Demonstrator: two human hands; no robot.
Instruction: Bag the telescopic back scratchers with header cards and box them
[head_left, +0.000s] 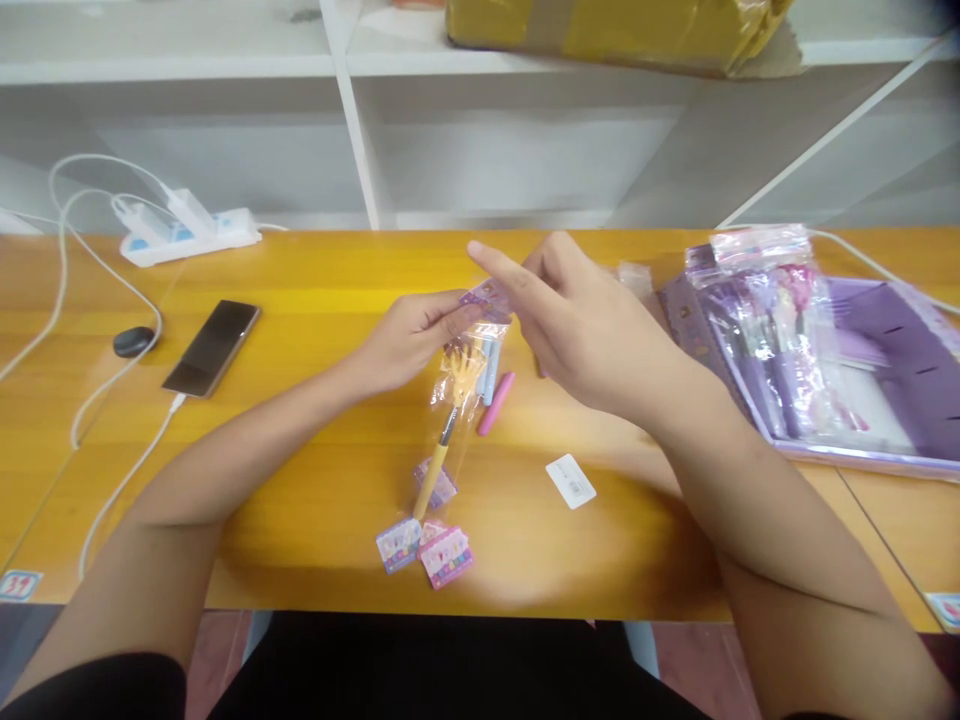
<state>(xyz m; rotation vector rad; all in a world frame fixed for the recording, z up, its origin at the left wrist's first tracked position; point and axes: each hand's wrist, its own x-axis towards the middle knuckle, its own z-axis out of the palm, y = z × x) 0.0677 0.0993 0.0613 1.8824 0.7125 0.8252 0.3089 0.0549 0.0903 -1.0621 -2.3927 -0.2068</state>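
My left hand (420,335) is closed, pinching the top edge of a clear plastic bag (459,425) that has a purple printed header. Inside the bag is a yellow-handled stick (430,482) with a black middle and an orange, hand-shaped head. My right hand (581,325) is at the bag's top right corner, its index finger stretched out and the other fingers curled against the header; the fingertips are partly hidden. Light blue tubes (489,370) and a pink tube (496,403) lie just beyond the bag. Small printed cards (447,556) lie below it.
A purple bin (922,400) holding bagged brushes (780,350) stands at the right. A white label card (571,481) lies mid-table. At the left are a phone (212,348) on a cable, a black mouse (133,342) and a power strip (191,235). White shelves rise behind.
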